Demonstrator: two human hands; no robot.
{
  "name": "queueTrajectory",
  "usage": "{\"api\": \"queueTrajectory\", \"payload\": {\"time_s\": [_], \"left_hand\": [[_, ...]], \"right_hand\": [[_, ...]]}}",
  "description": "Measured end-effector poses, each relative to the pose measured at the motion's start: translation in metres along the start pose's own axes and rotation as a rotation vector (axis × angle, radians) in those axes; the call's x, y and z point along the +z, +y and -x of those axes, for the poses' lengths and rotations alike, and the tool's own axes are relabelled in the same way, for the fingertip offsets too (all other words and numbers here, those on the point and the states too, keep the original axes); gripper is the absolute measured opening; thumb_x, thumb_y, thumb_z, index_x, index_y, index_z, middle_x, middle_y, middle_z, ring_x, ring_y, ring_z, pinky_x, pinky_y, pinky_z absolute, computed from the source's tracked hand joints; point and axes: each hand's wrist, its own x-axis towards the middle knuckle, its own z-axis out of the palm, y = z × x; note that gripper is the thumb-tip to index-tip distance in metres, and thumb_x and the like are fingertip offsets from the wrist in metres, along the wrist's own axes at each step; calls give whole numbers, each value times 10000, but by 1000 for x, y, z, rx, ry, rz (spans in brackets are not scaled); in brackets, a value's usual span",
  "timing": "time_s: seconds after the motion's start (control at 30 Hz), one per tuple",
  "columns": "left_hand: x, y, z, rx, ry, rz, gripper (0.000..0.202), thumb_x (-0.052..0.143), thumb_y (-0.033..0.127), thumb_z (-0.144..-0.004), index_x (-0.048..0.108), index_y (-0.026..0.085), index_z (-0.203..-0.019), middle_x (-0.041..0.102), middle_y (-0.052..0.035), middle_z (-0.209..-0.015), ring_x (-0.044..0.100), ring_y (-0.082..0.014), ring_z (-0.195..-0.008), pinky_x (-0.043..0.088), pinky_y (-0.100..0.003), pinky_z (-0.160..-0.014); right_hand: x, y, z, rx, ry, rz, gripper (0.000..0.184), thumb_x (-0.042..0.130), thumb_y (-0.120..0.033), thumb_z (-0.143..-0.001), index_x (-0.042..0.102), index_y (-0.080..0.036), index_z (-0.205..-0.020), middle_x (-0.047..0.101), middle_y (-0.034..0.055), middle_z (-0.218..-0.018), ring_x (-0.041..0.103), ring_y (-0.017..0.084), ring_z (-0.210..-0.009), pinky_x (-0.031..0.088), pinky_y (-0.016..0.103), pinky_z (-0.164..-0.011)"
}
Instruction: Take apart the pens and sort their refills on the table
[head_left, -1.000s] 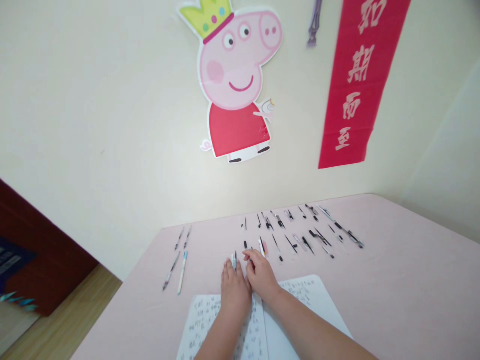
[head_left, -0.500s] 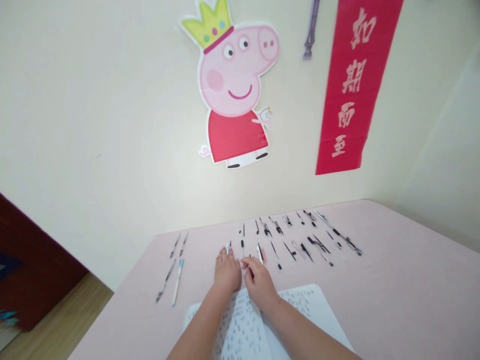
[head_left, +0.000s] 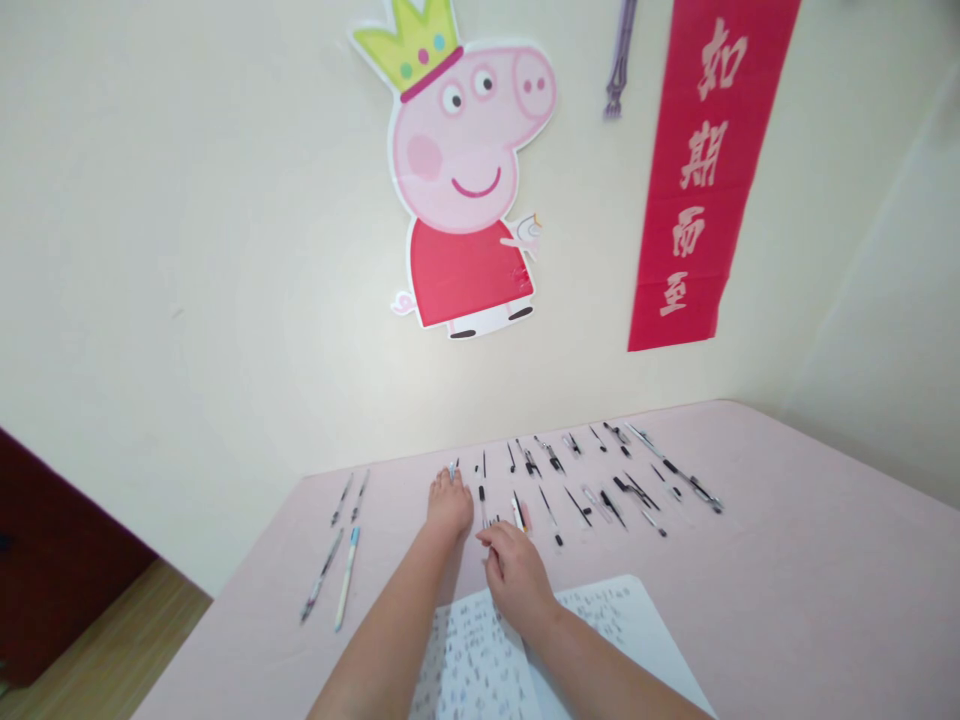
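Nearer you than your right hand (head_left: 514,565), an open notebook (head_left: 487,650) lies on the bench (head_left: 787,560), its pages written on. That hand is loosely curled, thumb close to forefinger; whether it has hold of anything, you cannot tell. Left of your left hand (head_left: 450,502) lie a blue-capped pen (head_left: 346,580) and three clear pens (head_left: 322,576). Ahead and to the right of your right hand, dark refills (head_left: 549,513), caps (head_left: 559,540) and clear barrels (head_left: 592,497) spread in rough rows. Your left hand is farther out, palm down, fingers nearly straight; a pale pen piece (head_left: 453,468) shows at its fingertips, pinched or merely covered, you cannot tell. Beyond both hands, a pig cutout (head_left: 471,270) is on the wall (head_left: 225,250).
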Motion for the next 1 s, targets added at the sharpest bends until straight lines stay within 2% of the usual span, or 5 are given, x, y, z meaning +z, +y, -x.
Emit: {"api": "queueTrajectory", "payload": {"time_s": [0.13, 0.37, 0.73, 0.87, 1.0], "left_hand": [[1, -5, -9, 16, -10, 5, 510, 276, 283, -875, 374, 59, -1322, 346, -206, -1395, 313, -273, -1293, 236, -407, -1042], [1, -7, -13, 13, -33, 12, 523, 269, 322, -875, 362, 84, -1331, 284, -204, -1426, 277, -285, -1309, 227, -406, -1039], [-1, -5, -21, 5, -39, 70, 507, 285, 322, -871, 378, 112, -1323, 305, -203, -1416, 295, -296, -1298, 226, -420, -1034], [-3, -4, -20, -4, -7, 118, 482, 294, 305, -875, 380, 142, -1320, 351, -177, -1399, 315, -259, -1293, 245, -387, -1031], [-11, -9, -17, -40, 62, 185, 484, 279, 276, -883, 352, 94, -1325, 397, -186, -1365, 329, -237, -1286, 271, -363, -1025]], "right_hand": [[0, -3, -1, -3, -21, 88, 374, 426, 9, -684, 626, -171, -944, 613, 65, -920, 505, 191, -927, 406, 344, -871], [4, -2, 3, 62, -139, 244, 420, 434, -55, -740, 634, -145, -1098, 563, 85, -1233, 394, 230, -1209, 268, 381, -1047], [2, -5, 2, 107, -203, 271, 406, 440, -101, -763, 624, -128, -1123, 543, 85, -1262, 385, 223, -1232, 256, 359, -1066], [3, -4, 3, 103, -205, 275, 402, 439, -101, -768, 621, -126, -1126, 543, 98, -1258, 383, 222, -1231, 258, 364, -1062], [6, 0, 3, 84, -173, 281, 394, 457, -86, -753, 633, -137, -1102, 565, 92, -1232, 405, 217, -1210, 274, 362, -1053]]}}
